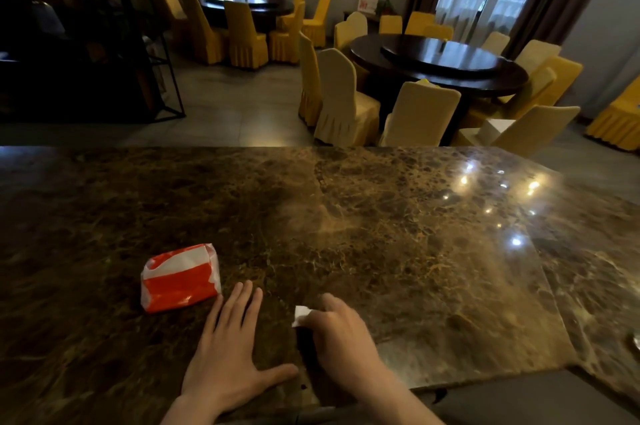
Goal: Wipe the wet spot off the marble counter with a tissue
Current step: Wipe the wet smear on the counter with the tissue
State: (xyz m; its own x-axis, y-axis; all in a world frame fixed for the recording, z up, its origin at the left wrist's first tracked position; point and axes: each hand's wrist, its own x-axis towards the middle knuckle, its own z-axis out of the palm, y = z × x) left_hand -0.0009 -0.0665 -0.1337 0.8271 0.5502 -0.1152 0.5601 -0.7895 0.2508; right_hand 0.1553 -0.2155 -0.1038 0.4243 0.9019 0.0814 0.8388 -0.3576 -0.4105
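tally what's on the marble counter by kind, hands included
Tissue packs, red and white: 1
Loose tissues, under the right hand: 1
Hands: 2, left hand flat on the counter, right hand shut on the tissue
Total: 4

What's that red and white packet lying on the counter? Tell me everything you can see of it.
The tissue pack is a soft plastic wrapper, orange-red with white bands, crinkled and glossy. It lies flat and slightly askew on the marble counter, at the near left. The left hand rests flat beside it, fingertips close to its corner; whether they touch is unclear. Any print is too blurred to read.
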